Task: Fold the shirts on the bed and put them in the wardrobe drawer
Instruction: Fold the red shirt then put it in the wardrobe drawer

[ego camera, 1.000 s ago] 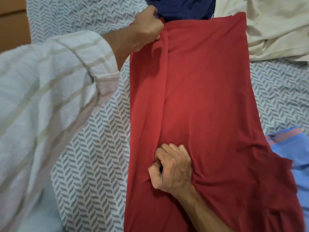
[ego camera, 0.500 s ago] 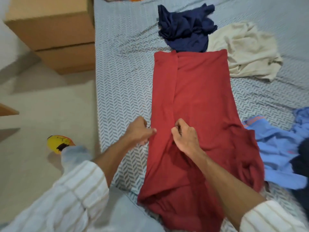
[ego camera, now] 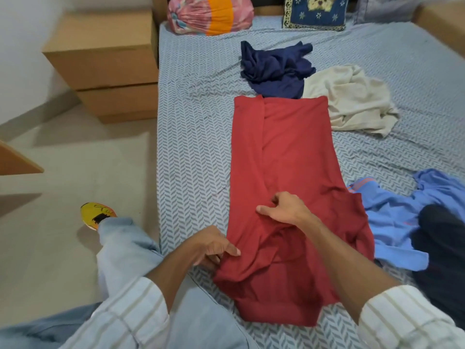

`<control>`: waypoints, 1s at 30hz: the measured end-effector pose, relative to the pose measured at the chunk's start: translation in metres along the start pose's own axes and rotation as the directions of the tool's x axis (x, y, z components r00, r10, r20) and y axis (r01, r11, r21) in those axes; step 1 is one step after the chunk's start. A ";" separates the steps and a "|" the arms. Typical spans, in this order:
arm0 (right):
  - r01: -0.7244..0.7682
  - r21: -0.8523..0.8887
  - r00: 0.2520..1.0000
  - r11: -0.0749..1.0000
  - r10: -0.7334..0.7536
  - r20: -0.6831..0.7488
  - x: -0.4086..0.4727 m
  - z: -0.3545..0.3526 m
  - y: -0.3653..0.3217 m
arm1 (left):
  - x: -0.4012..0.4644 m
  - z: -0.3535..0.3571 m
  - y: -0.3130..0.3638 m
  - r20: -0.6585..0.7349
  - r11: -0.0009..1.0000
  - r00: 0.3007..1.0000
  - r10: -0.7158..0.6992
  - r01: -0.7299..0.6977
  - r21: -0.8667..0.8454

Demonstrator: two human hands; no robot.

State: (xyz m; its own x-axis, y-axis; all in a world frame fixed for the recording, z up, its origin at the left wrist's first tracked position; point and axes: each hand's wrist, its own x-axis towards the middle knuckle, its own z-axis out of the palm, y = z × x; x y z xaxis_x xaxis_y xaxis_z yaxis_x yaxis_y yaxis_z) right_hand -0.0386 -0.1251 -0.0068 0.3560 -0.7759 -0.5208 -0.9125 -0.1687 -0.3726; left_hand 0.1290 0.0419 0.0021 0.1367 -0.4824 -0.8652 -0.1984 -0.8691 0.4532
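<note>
From the head camera, a soft red shirt lies lengthwise on the bed, folded into a long narrow panel with one side flap turned over; its near end is rumpled and hangs toward the bed's edge. The sheet is pale blue with a grey chevron print. The left hand pinches the shirt's left edge between thumb and fingers. The right hand is closed on a bunched fold near the middle. Beyond the red cloth sit a crumpled navy shirt and a limp cream shirt; a light blue shirt lies wrinkled to the right.
</note>
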 end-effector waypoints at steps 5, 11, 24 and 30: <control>0.031 0.170 0.978 0.985 -0.065 0.200 0.006 -0.019 0.013 | -0.007 -0.004 -0.018 0.053 1.000 0.999 -0.001 0.002 -0.013; 0.137 0.253 0.974 0.958 -0.177 0.142 -0.002 -0.016 0.026 | -0.018 0.001 -0.030 0.163 0.998 0.985 -0.058 0.062 -0.025; 0.054 -0.027 0.998 0.998 -0.054 -0.010 0.000 -0.009 0.022 | -0.024 0.003 -0.036 0.186 0.964 0.976 -0.110 0.059 0.258; 0.127 -0.075 0.983 0.989 -0.115 0.143 0.002 -0.002 0.011 | -0.028 0.020 -0.039 0.042 0.888 0.999 -0.016 -0.005 0.460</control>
State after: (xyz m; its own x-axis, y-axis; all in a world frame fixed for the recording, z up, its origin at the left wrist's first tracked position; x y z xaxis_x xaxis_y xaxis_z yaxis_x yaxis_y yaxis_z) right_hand -0.0487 -0.1293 -0.0108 0.4840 -0.6563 -0.5788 -0.8724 -0.3107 -0.3773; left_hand 0.1135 0.0916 0.0048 0.0986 -0.4632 -0.8808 -0.6230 -0.7189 0.3083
